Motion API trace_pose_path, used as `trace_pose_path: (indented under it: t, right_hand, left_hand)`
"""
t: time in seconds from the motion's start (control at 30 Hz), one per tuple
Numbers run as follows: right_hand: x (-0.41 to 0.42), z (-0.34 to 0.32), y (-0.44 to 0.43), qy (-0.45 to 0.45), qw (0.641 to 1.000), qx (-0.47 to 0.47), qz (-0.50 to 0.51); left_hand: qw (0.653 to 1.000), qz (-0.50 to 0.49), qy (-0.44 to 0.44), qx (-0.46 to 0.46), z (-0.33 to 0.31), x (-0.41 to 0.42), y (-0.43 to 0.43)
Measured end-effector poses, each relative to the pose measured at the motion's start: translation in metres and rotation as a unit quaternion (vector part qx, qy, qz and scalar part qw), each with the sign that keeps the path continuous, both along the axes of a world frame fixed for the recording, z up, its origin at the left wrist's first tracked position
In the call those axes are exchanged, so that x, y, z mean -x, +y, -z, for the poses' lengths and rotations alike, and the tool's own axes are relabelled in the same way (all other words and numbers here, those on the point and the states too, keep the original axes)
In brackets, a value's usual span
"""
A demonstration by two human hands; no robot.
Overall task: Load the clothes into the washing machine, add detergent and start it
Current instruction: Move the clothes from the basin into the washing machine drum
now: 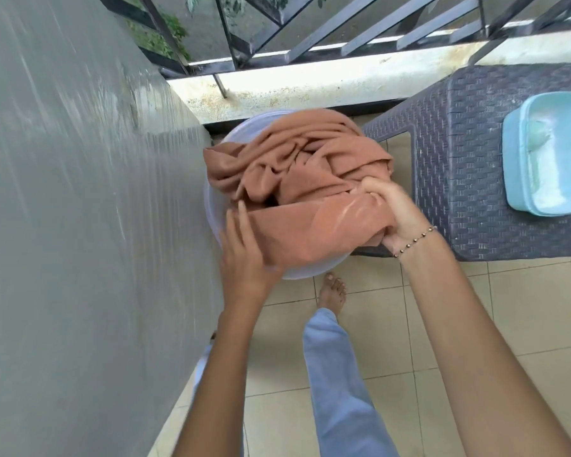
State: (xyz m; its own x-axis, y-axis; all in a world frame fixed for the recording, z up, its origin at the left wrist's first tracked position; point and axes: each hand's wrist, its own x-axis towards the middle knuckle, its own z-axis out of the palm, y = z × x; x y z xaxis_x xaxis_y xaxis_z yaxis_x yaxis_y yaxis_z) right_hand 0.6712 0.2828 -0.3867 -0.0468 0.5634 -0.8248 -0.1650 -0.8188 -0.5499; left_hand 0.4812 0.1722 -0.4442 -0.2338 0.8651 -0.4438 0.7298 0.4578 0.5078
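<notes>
Terracotta clothes (297,173) in 1 basin (212,216): soft, limp, probably light; right hand (394,209) grips them, left hand (244,255) flat; scoop underneath.

Both my bare arms reach forward and down. My left hand (244,255) lies flat, fingers straight, against the side of the round pale plastic basin (215,216). My right hand (394,212), with a beaded bracelet (416,240) at the wrist, curls tight around the crumpled rust-orange cloth (294,173).
</notes>
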Motion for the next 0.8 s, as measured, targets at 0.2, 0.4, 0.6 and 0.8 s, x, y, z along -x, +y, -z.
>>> trace_pose_path:
  t: [0.2,0.4,0.6,0.8]
  right_hand:
    - [0.003,-0.02,0.001,0.095,0.994,0.042,-0.039]
    - [-0.006,0.012,-0.002,-0.352,0.836,-0.094,-0.409]
    - [0.028,0.023,-0.034,-0.087,0.863,-0.144,-0.476]
    - [0.038,0.03,-0.046,-0.269,0.866,-0.283,-0.314]
  left_hand:
    - [0.84,-0.37,-0.373,0.134,0.03,-0.023,-0.007]
    - [0.718,-0.518,-0.464,-0.025,0.006,0.011,0.034]
    - [0.815,-0.343,-0.448,0.133,-0.03,-0.018,0.064]
    - [0.79,-0.257,-0.534,0.156,-0.036,-0.001,0.072]
